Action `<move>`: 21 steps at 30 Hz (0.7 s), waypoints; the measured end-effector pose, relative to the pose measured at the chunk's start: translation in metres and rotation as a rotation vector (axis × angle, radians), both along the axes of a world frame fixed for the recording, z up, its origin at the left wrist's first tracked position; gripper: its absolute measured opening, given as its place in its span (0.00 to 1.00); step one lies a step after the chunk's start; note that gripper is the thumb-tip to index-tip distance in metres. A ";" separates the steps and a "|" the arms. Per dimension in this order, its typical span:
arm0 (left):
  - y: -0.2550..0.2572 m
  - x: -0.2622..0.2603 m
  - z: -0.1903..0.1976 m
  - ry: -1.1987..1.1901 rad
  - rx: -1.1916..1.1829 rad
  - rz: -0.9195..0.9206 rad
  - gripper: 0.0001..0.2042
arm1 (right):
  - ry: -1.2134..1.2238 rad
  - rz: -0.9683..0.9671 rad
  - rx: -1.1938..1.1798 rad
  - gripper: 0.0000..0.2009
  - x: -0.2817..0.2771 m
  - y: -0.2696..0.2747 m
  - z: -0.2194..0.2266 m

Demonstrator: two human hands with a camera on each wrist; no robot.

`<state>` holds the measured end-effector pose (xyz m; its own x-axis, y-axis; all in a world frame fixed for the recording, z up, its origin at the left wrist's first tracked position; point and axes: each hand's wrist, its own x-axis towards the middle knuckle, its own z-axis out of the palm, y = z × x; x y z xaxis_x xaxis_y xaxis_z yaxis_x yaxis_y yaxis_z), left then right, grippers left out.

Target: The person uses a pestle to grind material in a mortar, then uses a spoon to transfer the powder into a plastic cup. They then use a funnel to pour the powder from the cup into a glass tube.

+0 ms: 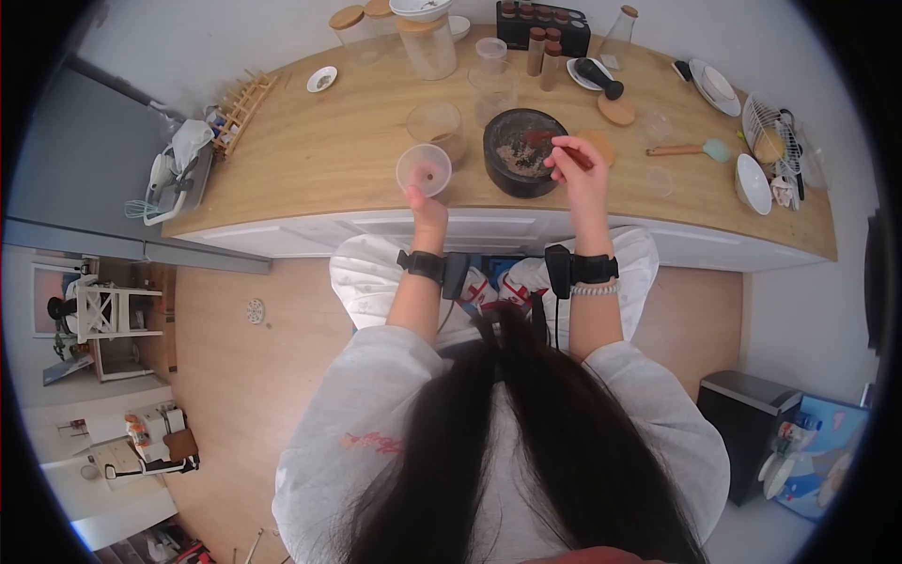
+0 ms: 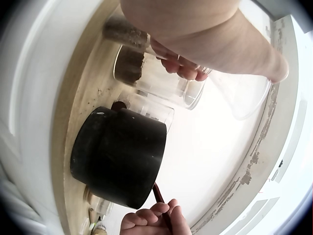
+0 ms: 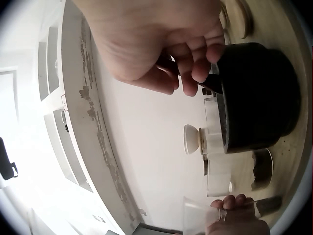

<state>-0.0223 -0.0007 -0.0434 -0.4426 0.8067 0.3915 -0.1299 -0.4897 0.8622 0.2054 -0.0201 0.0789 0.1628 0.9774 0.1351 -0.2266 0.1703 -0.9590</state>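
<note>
My left hand [image 1: 429, 216] grips a slim clear glass bottle [image 3: 269, 206] with brown powder at its bottom. A translucent plastic funnel [image 1: 424, 158] sits in the bottle's neck, its wide mouth facing up. To the right stands a black stone mortar [image 1: 524, 183], with coarse grey-brown ground material [image 1: 519, 155] inside. My right hand [image 1: 584, 179] pinches the handle of a dark reddish-brown wooden spoon [image 2: 158, 193] over the mortar's right rim. The spoon's bowl reaches inside the mortar. Behind the funnel is a wide glass jar [image 2: 128, 66] with dark powder in it.
A black pestle [image 1: 599, 79] rests on a white dish behind the mortar. Small brown-capped jars [image 1: 536, 52] stand near a black rack [image 1: 543, 26]. Cork-lidded jars [image 1: 430, 52] line the back. A spatula [image 1: 691, 149] and a white bowl [image 1: 753, 184] lie right.
</note>
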 end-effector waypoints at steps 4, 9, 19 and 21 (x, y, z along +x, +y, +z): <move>0.002 -0.001 -0.003 -0.058 -0.004 -0.025 0.40 | -0.011 0.025 -0.005 0.09 -0.001 0.026 0.017; 0.001 0.001 -0.003 -0.088 -0.031 -0.010 0.39 | -0.110 0.017 0.024 0.12 -0.013 0.055 0.013; -0.003 -0.005 -0.009 -0.044 0.014 -0.126 0.36 | -0.126 -0.034 -0.017 0.14 -0.034 0.067 -0.006; -0.002 -0.005 -0.012 -0.058 0.015 -0.137 0.36 | -0.055 -0.066 -0.019 0.15 -0.032 0.068 -0.006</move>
